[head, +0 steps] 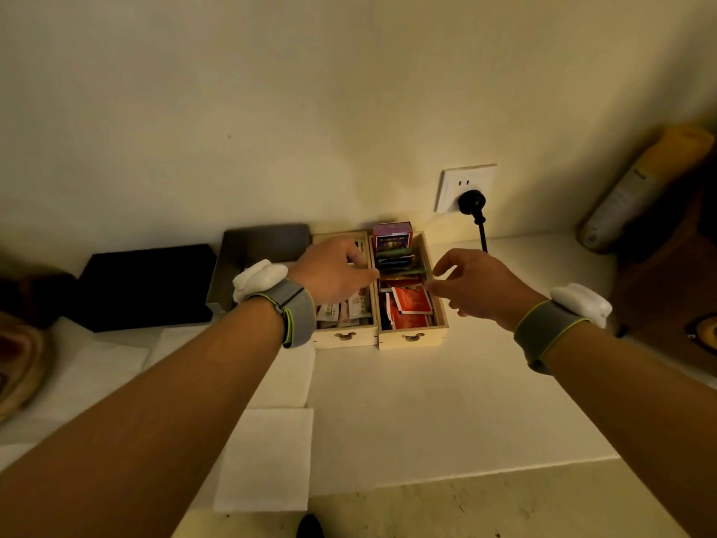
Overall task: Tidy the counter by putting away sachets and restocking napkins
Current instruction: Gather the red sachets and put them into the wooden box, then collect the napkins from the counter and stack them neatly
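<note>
Brimming wooden box [411, 337], glossy red sachets [410, 300] inside.

Red sachets [409, 309] fill the wooden box; white napkins [267, 456] lie flat.

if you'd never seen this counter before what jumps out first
Two hands meet over a pair of wooden boxes against the wall: the left hand is over the left wooden box, the right hand at the rim of the right wooden box. Bright red sachets fill the front of the right box, with a purple carton standing at its back. White napkins lie loose on the counter below the left arm.
</note>
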### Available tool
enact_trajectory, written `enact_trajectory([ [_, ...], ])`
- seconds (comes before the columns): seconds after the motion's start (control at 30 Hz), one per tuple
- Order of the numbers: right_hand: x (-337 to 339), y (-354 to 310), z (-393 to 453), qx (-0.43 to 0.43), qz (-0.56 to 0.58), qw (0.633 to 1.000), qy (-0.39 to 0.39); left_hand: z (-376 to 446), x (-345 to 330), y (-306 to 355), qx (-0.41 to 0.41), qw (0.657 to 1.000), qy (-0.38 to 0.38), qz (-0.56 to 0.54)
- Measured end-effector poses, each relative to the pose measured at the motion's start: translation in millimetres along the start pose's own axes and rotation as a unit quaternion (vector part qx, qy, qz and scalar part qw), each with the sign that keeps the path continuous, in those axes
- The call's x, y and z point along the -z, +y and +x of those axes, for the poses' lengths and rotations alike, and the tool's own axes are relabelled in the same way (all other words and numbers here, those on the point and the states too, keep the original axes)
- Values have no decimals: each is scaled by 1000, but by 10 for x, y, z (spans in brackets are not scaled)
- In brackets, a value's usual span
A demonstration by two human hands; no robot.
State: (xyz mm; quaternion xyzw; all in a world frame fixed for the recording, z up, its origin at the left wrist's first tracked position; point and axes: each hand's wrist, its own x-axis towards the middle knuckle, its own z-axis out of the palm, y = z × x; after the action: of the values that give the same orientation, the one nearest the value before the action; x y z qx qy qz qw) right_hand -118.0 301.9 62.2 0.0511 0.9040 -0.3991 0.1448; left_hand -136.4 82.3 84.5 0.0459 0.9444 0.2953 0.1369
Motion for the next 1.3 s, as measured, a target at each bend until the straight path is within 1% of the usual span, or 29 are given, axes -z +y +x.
enact_trajectory([
  [0.1, -94, -104, 18, 28, -31, 999, -18, -152, 103, -141, 16, 999, 18, 27],
  [0.2, -205, -244, 15, 70, -75, 995, -19, -324, 188, -281, 20, 999, 34, 27],
  [0.33, -401, -490, -35, 169, -159, 973, -17, -580, 336, -502, 43, 997, 43, 45],
  [0.47, -585, -661, -103, 210, -195, 957, -54, -747, 443, -716, 48, 996, 37, 72],
  [0.67, -948, -857, -176, 222, -243, 940, -85, -909, 525, -1050, 56, 990, 34, 121],
  [0.8, -1216, -969, -257, 234, -245, 938, -77, -1026, 503, -1289, 49, 984, 29, 166],
  [0.93, -1488, -1034, -299, 257, -254, 930, -67, -1143, 443, -1564, 53, 984, 16, 172],
  [1.17, -1881, -1000, -369, 203, -266, 936, -113, -1243, 248, -1929, 48, 989, -42, 132],
  [1.3, -2051, -947, -344, 153, -289, 935, -136, -1191, 114, -2012, 32, 992, -34, 115],
])
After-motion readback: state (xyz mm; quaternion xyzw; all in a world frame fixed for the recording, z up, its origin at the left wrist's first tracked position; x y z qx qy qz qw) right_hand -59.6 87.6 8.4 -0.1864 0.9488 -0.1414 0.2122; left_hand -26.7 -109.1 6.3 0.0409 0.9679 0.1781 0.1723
